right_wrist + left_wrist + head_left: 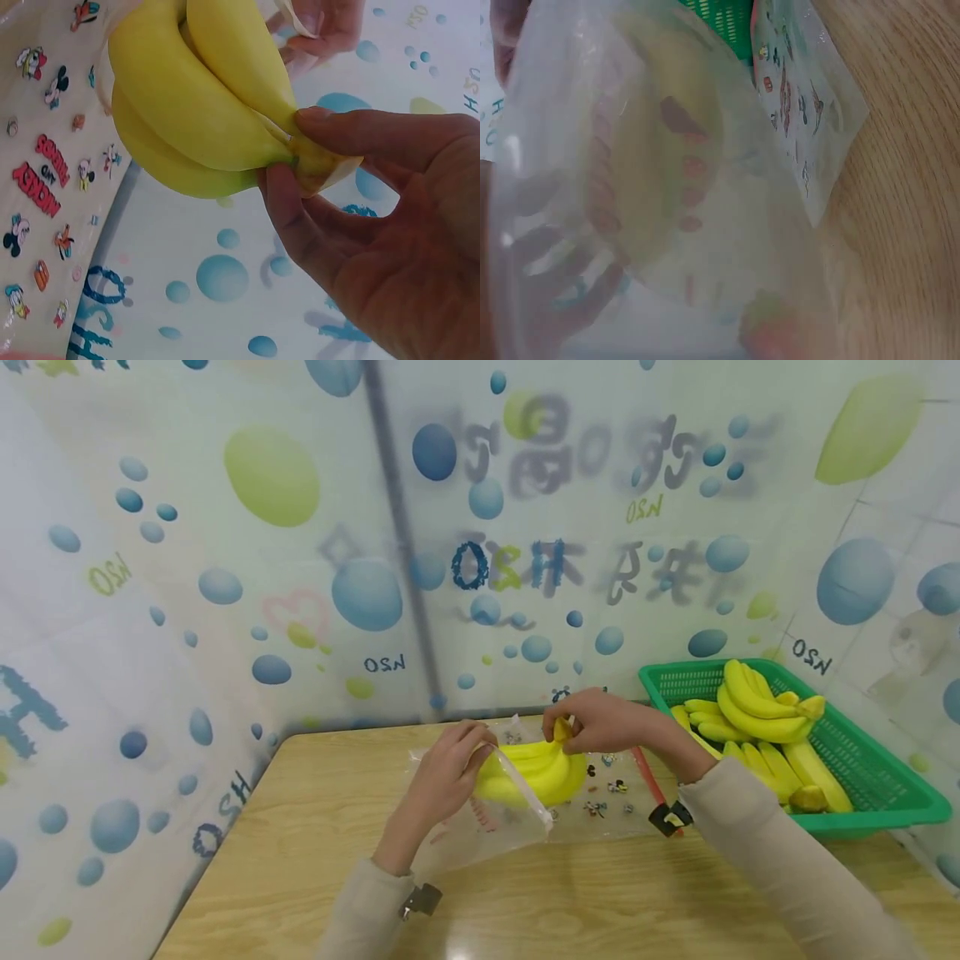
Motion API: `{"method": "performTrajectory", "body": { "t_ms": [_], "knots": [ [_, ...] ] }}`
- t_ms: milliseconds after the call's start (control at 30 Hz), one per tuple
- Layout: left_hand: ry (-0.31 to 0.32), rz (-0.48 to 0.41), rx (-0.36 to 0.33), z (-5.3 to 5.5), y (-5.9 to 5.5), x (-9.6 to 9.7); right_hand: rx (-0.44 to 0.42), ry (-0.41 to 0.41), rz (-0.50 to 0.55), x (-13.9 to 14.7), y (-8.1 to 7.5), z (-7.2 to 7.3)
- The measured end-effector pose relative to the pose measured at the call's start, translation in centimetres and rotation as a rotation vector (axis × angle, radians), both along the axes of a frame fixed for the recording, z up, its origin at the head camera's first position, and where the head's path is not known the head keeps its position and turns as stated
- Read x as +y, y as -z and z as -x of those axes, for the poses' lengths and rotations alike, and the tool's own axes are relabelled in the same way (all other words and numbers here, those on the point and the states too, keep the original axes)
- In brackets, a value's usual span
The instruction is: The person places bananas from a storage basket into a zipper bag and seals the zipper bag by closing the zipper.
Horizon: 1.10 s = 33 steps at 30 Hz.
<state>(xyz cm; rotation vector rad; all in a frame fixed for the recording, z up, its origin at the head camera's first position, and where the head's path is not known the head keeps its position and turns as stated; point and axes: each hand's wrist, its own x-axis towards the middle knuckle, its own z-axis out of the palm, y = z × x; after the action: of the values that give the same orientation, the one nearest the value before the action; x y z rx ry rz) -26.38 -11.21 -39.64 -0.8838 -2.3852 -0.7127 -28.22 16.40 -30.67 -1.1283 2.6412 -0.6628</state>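
A bunch of yellow bananas (558,777) is partly inside a translucent plastic bag (472,843) with reddish printing. My right hand (606,723) pinches the bunch by its stem; the right wrist view shows thumb and fingers around the stem end of the bananas (195,97). On the other side, my left hand (448,768) grips the bag's open edge, its fingers dimly visible through the film (780,247) in the left wrist view. Clear plastic printed with small cartoon figures (615,814) lies beside the bunch on the table.
At the back right stands a green plastic basket (900,785) with several more banana bunches (761,710) in it. A red strip (649,777) runs along the printed plastic near my right wrist. Behind the wooden table (300,835) hangs a dotted curtain (322,552).
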Motion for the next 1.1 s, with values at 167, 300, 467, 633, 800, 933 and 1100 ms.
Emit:
{"method": "performTrajectory", "body": {
  "t_ms": [167, 300, 467, 633, 800, 933, 1100],
  "knots": [
    [-0.019, -0.032, 0.04, 0.2, 0.3, 0.1, 0.029, -0.037, 0.012, -1.3, 1.1, 0.2],
    [-0.043, -0.067, 0.067, 0.4, 0.3, 0.2, 0.028, -0.05, 0.031, -2.1, 1.8, 0.3],
    [-0.071, -0.117, 0.092, 0.5, 0.4, 0.4, 0.035, -0.062, 0.045, -3.0, 2.3, 0.2],
    [-0.07, -0.157, 0.107, 0.5, 0.3, 0.4, 0.049, -0.086, 0.055, -4.1, 2.7, 0.2],
    [-0.07, -0.181, 0.123, 0.5, 0.3, 0.4, 0.065, -0.075, 0.079, -4.9, 3.1, 0.0],
    [-0.081, -0.202, 0.137, 0.5, 0.4, 0.3, 0.059, -0.052, 0.108, -5.5, 3.5, -0.2],
    [-0.064, -0.231, 0.158, 0.6, 0.5, 0.4, 0.039, -0.087, 0.176, -6.3, 4.4, 0.0]
  ]
}}
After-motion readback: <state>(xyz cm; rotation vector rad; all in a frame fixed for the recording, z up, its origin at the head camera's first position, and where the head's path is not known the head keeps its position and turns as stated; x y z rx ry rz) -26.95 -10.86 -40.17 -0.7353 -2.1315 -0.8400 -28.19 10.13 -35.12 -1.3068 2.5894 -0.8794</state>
